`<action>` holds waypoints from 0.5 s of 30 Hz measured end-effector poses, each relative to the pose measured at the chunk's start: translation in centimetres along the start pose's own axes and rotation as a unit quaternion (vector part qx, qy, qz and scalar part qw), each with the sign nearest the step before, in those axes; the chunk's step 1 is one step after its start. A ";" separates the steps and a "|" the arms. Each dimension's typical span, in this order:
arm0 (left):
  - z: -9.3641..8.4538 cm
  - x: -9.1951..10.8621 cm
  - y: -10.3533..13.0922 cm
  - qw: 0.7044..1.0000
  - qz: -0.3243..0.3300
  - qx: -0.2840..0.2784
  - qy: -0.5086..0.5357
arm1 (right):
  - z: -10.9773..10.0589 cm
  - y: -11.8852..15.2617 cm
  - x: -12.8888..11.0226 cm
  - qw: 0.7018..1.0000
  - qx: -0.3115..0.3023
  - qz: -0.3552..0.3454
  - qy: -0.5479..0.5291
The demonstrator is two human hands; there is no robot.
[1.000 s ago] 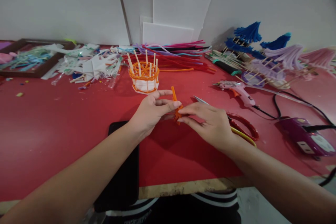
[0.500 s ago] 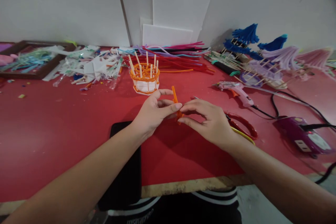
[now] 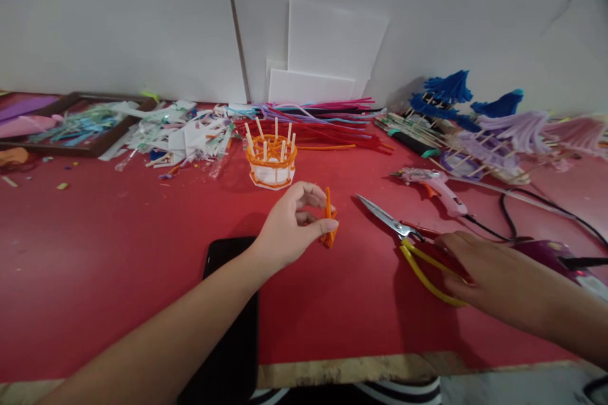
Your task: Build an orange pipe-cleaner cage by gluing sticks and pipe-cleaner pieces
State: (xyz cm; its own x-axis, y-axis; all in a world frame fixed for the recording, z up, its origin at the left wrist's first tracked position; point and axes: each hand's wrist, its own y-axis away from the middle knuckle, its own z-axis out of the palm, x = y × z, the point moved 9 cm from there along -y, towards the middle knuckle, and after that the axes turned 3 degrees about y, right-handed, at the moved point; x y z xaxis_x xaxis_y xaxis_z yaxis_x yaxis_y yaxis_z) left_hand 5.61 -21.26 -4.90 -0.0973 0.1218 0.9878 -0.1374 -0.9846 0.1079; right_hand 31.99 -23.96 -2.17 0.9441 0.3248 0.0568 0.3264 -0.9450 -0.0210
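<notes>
Pinched between the thumb and fingers of my left hand [image 3: 301, 224] are several short orange pieces [image 3: 329, 228], held just above the red tabletop. My right hand [image 3: 475, 266] is closed around the handles of the scissors [image 3: 387, 218], which have one red and one yellow handle. Their blades point to the upper left and look slightly apart. Beyond my left hand stands a round orange and white frame [image 3: 272, 168] with pale sticks pointing up from it.
A black phone [image 3: 225, 329] lies under my left forearm. The pink glue gun [image 3: 441, 190] and its black cord lie at right, near a purple power socket [image 3: 541, 253]. Scraps [image 3: 185, 136], colored stems [image 3: 323, 114] and small blue and lilac models [image 3: 494, 133] line the back.
My right hand has let go of the orange pieces, moved right and taken hold of the scissors. My left hand still holds the pieces. The view has tilted up a little.
</notes>
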 end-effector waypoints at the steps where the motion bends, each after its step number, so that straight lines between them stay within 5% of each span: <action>1: 0.2 0.1 0.1 1.000 0.001 -0.013 -0.009 | 0.9 0.1 -0.3 0.999 -0.044 -0.009 -0.005; 5: 1.5 0.2 0.5 0.994 -0.013 -0.075 -0.074 | 2.9 0.0 0.4 0.990 -0.135 0.025 -0.030; 9: 1.5 0.5 0.6 0.991 0.005 -0.070 -0.110 | 3.3 -0.4 2.1 0.980 -0.171 0.070 -0.074; 15: 2.0 0.8 0.6 0.983 0.067 -0.092 -0.143 | 2.7 1.1 0.1 0.948 -0.258 -0.015 -0.185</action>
State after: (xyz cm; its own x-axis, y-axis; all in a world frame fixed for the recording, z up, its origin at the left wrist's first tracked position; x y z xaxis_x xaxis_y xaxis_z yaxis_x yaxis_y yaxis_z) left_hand 7.43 -22.04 -3.83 0.1508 -0.0746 0.9857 -0.3212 -0.9468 -0.0225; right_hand 32.54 -24.85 -4.85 0.9179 0.2522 -0.3064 0.3765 -0.7974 0.4716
